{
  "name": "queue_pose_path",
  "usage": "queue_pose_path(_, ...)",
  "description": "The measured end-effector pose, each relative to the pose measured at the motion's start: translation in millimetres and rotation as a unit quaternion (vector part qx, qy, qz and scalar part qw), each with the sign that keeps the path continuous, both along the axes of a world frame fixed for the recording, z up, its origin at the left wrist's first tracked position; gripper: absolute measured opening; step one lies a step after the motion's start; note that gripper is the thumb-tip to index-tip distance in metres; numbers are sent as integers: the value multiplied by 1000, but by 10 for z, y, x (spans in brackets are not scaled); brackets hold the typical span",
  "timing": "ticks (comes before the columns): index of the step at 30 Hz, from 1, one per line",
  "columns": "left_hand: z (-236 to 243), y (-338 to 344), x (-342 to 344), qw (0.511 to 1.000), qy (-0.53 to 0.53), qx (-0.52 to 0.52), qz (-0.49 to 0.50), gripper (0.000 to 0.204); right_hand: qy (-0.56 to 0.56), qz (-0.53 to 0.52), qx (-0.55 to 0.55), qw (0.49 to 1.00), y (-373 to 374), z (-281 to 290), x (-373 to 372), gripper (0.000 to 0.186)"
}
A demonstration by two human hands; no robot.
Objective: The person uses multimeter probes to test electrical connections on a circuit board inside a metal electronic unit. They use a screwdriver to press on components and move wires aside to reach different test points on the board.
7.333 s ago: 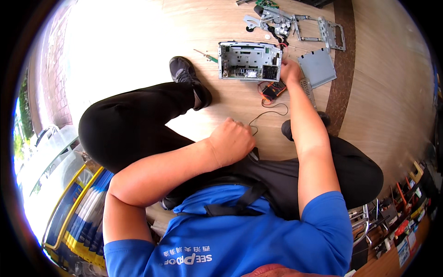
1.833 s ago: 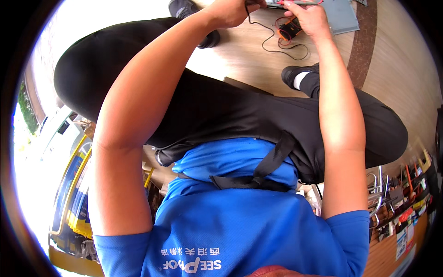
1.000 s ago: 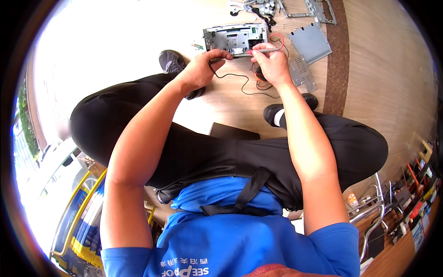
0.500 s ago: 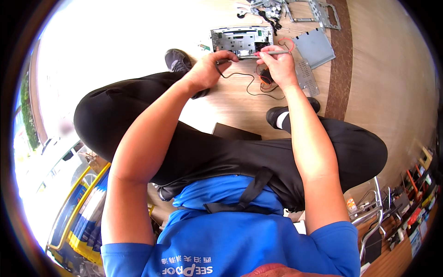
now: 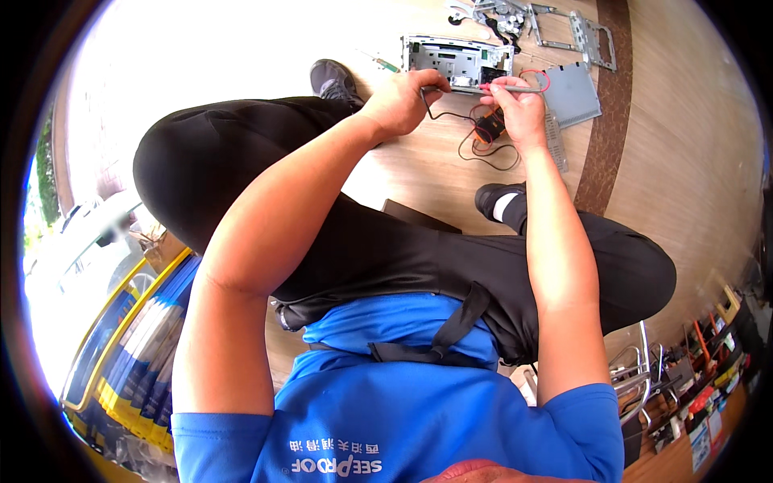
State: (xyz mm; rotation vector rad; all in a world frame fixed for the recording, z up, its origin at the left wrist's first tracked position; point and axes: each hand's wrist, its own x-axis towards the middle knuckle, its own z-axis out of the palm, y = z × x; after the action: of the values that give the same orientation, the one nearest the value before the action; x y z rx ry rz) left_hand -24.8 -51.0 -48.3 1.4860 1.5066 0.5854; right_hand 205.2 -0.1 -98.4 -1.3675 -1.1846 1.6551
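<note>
An open metal device chassis (image 5: 431, 55) lies on the floor ahead of me, with slots and a board inside. My left hand (image 5: 403, 101) is closed at its near left edge, on a black test lead (image 5: 435, 115) whose tip I cannot make out. At the near right edge, my right hand (image 5: 520, 110) pinches a test probe (image 5: 515, 88) with a greyish shaft and a red end pointing left at the chassis. A red wire (image 5: 547, 79) loops from it. Just below the right fingers rests a black and orange multimeter (image 5: 489, 126), partly covered, with leads curling beside it.
A grey metal cover plate (image 5: 573, 95) and a perforated plate (image 5: 555, 143) lie right of my right hand. Metal frames (image 5: 596, 40) and loose mechanism parts (image 5: 501, 18) sit beyond the chassis. A screwdriver (image 5: 386, 64) lies left of it. My shoes (image 5: 332, 80) flank the work.
The view has shifted, so the chassis and parts appear further right and slightly higher. Both hands stay by the chassis's near edge, the left one now closer to the right, still holding the leads.
</note>
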Motion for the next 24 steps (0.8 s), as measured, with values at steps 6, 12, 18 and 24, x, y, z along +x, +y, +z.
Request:
queue_pose_path(6,-41,-76,11,986,69,108,-104,16,15,-1,9,1000,-20,-32,34,11)
queue_pose_path(12,-132,-96,-22,978,74,156,-120,19,4,-3,17,1000,-15,-66,20,12)
queue_pose_path(18,-99,-79,6,983,71,119,-123,20,28,-6,13,999,-12,-74,31,13)
queue_pose_path(24,-110,-66,12,988,54,89,-113,20,27,-9,5,1000,-22,-108,6,14)
